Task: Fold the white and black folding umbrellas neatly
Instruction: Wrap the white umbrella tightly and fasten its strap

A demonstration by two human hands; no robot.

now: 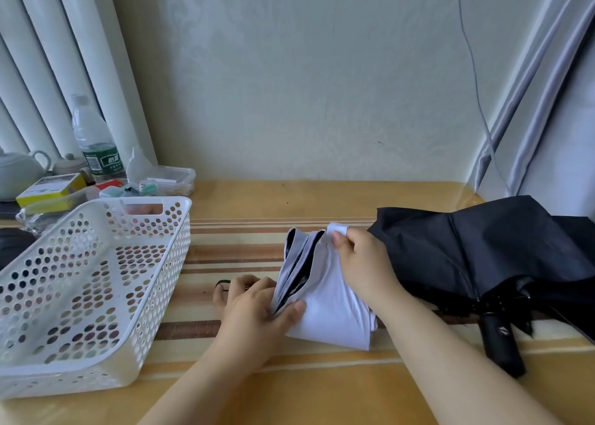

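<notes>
Both hands (254, 308) (363, 260) on white umbrella (328, 299) between them.

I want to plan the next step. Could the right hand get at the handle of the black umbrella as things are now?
Probably yes, once it lets go. The right hand pinches a flap of the white umbrella. The black umbrella's handle lies uncovered on that same side, pointing toward the person, with nothing between.

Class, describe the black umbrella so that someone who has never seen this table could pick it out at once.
Start at the striped table and look to its right end, under the grey curtain. There lies the black umbrella, its cloth loose and rumpled, its black handle pointing toward the viewer. Unlike the white umbrella beside it, no hand holds it.
</notes>
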